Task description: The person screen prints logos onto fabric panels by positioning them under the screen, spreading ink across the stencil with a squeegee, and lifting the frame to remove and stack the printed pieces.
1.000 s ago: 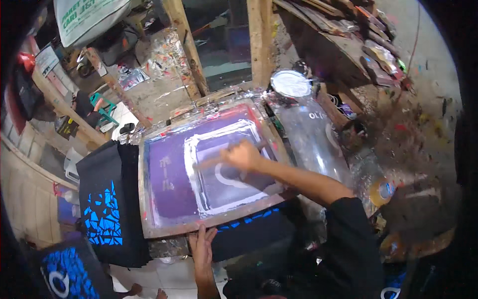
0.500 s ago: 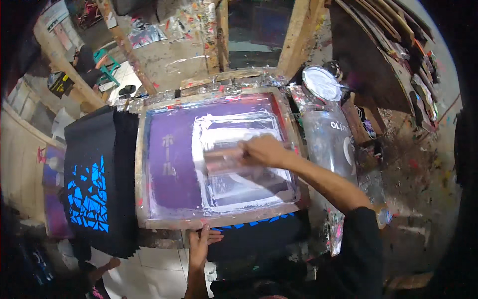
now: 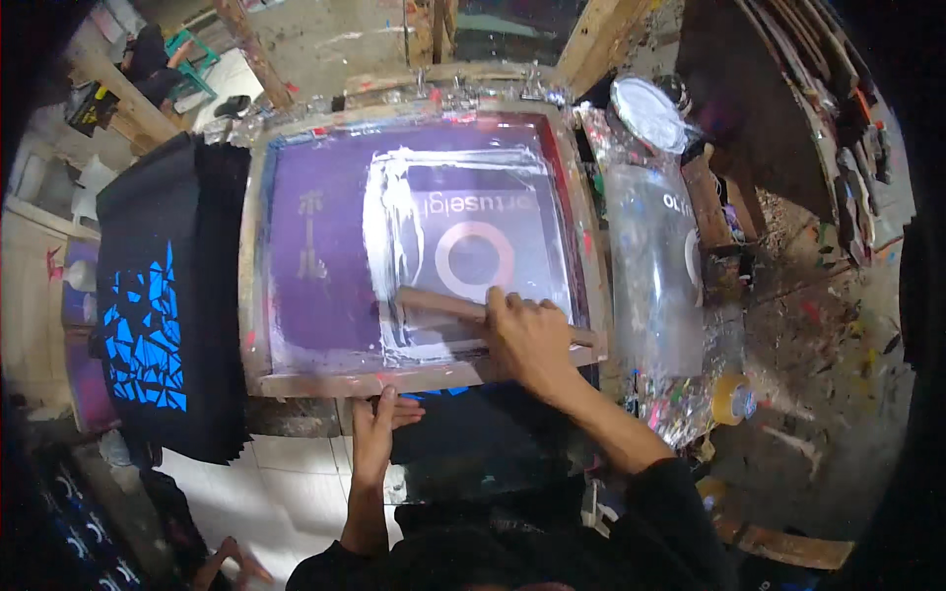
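My right hand (image 3: 527,340) is closed around the wooden handle of a squeegee (image 3: 445,304), which lies across the near part of a screen printing frame (image 3: 325,379). White ink (image 3: 386,231) lines the left and edges of the printing area, and a pale ring and lettering show through the mesh (image 3: 473,212). At the front rail, my left hand (image 3: 374,424) has its thumb against the wood and its other fingers stretched to the right, just below the rail. Black fabric (image 3: 473,443) with a strip of blue print sticks out from under the frame.
Black fabric pieces (image 3: 222,286) with a blue shard print are stacked at the left. On the right stand a clear printed sheet (image 3: 645,286), a white-coated round lid or tub (image 3: 648,113) and a tape roll (image 3: 734,399). Another person's hand (image 3: 236,563) shows at the lower left.
My right hand has pulled the squeegee toward me, from mid-screen to the near part, baring the ring and lettering. My left hand stays at the front rail. The whole view has shifted.
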{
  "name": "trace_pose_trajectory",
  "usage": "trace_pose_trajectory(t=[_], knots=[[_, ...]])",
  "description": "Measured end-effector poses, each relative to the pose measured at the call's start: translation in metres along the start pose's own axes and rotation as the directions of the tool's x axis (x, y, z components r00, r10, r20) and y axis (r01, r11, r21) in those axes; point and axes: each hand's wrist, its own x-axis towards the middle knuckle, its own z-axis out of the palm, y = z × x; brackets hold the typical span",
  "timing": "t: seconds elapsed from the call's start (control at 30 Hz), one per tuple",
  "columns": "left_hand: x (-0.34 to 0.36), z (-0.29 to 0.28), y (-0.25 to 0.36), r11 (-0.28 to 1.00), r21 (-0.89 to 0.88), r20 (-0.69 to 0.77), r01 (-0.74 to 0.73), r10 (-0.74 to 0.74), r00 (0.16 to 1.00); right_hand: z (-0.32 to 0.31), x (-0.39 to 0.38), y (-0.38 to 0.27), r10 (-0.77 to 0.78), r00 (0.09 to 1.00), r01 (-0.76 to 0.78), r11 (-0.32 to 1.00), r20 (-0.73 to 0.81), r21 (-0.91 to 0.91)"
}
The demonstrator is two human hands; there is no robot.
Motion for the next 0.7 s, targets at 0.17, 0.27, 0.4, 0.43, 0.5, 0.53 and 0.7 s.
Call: trace_pose_trajectory(t=[0.17, 0.27, 0.4, 0.43, 0.5, 0.53, 0.7], knots=[[0.001, -0.014, -0.018, 1.000, -0.020, -0.022, -0.005, 0.004, 1.000, 0.011, 0.134, 0.029, -0.310, 0.946, 0.305, 0.950, 0.097, 0.064], [0.000, 0.008, -0.013, 0.999, -0.023, 0.004, 0.025, -0.025, 1.000, 0.032, 0.214, 0.091, -0.277, 0.937, 0.253, 0.958, -0.213, -0.135], [-0.004, 0.000, 0.000, 0.996, 0.012, -0.016, 0.092, -0.092, 0.996, 0.014, 0.171, 0.070, -0.224, 0.971, 0.218, 0.973, -0.085, -0.071], [-0.003, 0.000, 0.006, 0.994, 0.019, -0.032, 0.108, -0.108, 0.994, 0.016, 0.150, 0.063, -0.204, 0.976, 0.197, 0.977, -0.076, -0.086], [0.002, -0.004, 0.002, 0.994, 0.005, -0.016, 0.105, -0.105, 0.994, 0.028, 0.104, 0.054, -0.212, 0.977, 0.212, 0.977, -0.033, 0.006], [0.007, -0.008, -0.005, 0.994, 0.012, 0.013, 0.108, -0.108, 0.994, 0.031, 0.079, 0.052, -0.278, 0.960, 0.278, 0.961, -0.037, -0.007], [0.002, 0.002, -0.006, 0.994, -0.078, -0.070, -0.080, 0.074, 0.995, -0.011, -0.014, 0.017, -0.268, 0.963, 0.267, 0.962, 0.003, 0.054]])
